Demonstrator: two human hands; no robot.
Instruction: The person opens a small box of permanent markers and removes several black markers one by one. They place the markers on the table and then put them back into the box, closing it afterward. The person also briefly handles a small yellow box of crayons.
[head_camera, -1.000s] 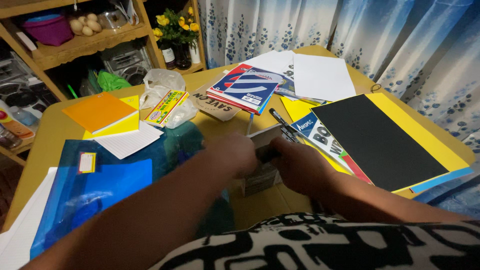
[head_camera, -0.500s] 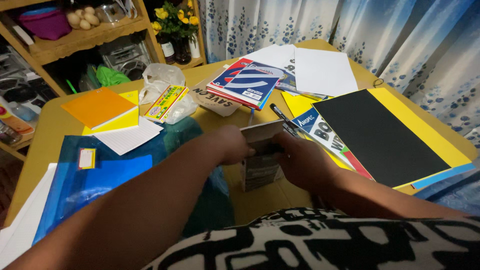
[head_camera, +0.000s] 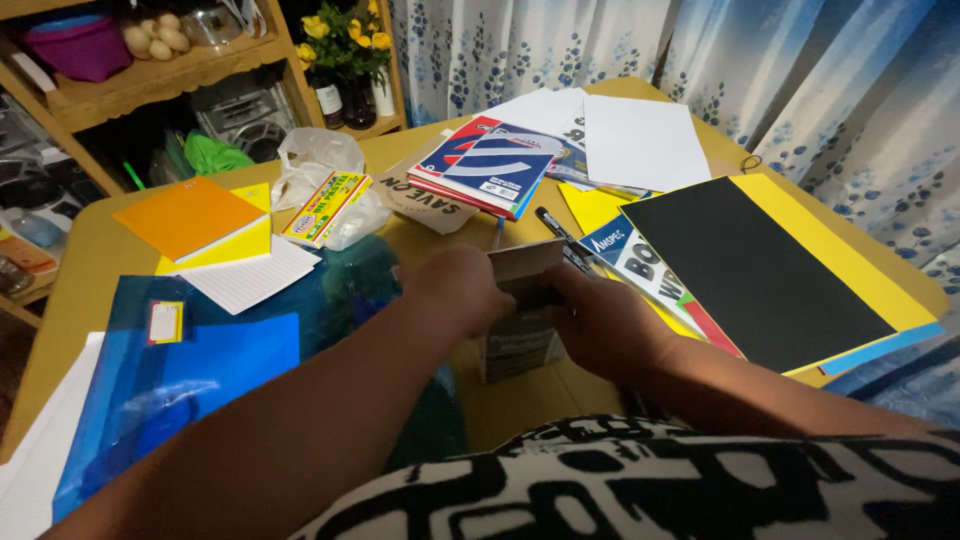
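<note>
1. Near the front edge of the yellow table (head_camera: 90, 260), a small cardboard box (head_camera: 520, 340) stands upright between the person's two hands.
2. Its top flap (head_camera: 527, 262) is raised and tilts toward the person.
3. The left hand (head_camera: 455, 290) is curled against the box's left side at the flap; the fingers are bent, but the view does not show how tightly they grip.
4. The right hand (head_camera: 605, 325) closes on the box's right upper edge, fingers pressed together over the opening.
5. Just beyond the box lies a black marker (head_camera: 556, 228), pointing toward the table's far edge.
6. To the right, a black card sheet (head_camera: 750, 270) rests on yellow card sheets (head_camera: 850, 255), reaching the table's right edge.
7. Toward the far edge sits a stack of blue and red notebooks (head_camera: 490, 170), with white paper sheets (head_camera: 640, 140) beside it.
8. On the left half lies a blue plastic folder (head_camera: 200, 370), and beyond it an orange notebook (head_camera: 185, 215) on lined paper.
9. A clear plastic bag (head_camera: 315, 160) holds a yellow packet (head_camera: 325, 205) near the far left corner.
</note>
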